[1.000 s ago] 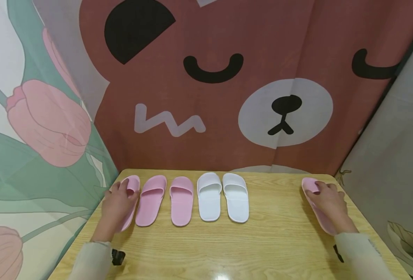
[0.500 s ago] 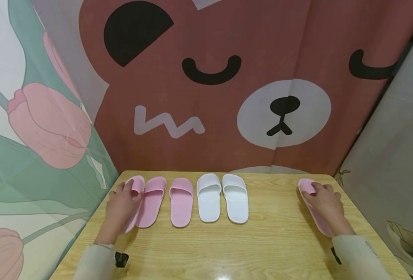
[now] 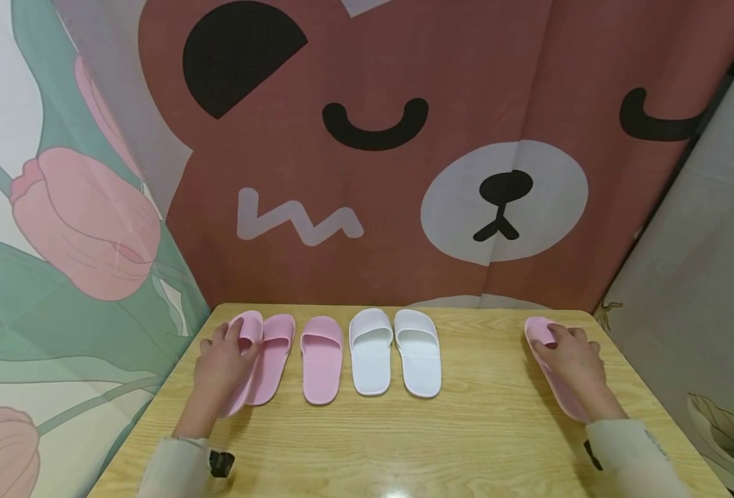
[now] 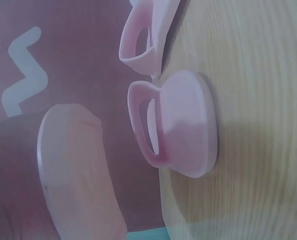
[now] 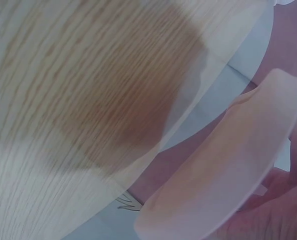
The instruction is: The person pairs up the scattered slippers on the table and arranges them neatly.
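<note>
At the left of the table, my left hand grips a pink slipper by its strap area. This slipper partly covers a second pink slipper in the head view; in the left wrist view the held slipper hangs apart from the pink slipper on the wood. On the right, another pink slipper is in my right hand, and the right wrist view shows it raised off the table. A third pink slipper lies near the middle.
Two white slippers stand side by side right of the pink ones, toes toward the back. Wooden table surface spreads in front and to their right. A bear-print curtain hangs behind the back edge, with patterned cloth at both sides.
My left hand has carried its pink slipper to the right, over the neighbouring one. My right hand has shifted slightly left with its slipper. The other slippers stay put.
</note>
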The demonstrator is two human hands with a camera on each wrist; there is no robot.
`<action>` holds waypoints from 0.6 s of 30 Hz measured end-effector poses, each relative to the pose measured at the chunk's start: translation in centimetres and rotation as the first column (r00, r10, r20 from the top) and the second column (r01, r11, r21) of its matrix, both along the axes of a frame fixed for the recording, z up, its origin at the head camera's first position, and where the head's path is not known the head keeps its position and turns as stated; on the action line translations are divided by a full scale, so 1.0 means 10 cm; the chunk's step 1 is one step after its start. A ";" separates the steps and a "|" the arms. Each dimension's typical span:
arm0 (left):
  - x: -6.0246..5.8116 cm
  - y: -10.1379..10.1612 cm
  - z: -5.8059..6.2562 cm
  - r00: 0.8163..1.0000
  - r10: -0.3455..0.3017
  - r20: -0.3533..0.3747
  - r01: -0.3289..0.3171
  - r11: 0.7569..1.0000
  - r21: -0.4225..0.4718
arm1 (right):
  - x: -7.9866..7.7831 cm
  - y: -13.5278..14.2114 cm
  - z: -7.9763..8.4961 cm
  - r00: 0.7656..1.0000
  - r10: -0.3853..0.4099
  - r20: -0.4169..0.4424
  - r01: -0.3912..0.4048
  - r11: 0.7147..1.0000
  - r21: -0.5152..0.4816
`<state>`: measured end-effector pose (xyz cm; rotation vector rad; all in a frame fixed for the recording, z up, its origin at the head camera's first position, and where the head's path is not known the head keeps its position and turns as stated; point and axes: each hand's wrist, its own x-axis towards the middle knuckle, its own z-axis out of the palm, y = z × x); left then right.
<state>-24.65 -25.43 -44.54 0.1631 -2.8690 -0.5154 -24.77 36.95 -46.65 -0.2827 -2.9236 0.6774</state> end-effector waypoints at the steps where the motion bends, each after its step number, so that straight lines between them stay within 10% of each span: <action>1: 0.00 0.01 0.00 1.000 0.000 0.003 0.000 1.000 0.001 | 0.00 -0.01 0.00 1.000 0.000 0.001 0.000 1.000 0.000; 18: -0.02 0.11 0.00 0.999 -0.024 -0.032 0.024 1.000 -0.011 | 0.04 -0.10 0.03 1.000 -0.005 -0.010 0.005 1.000 0.009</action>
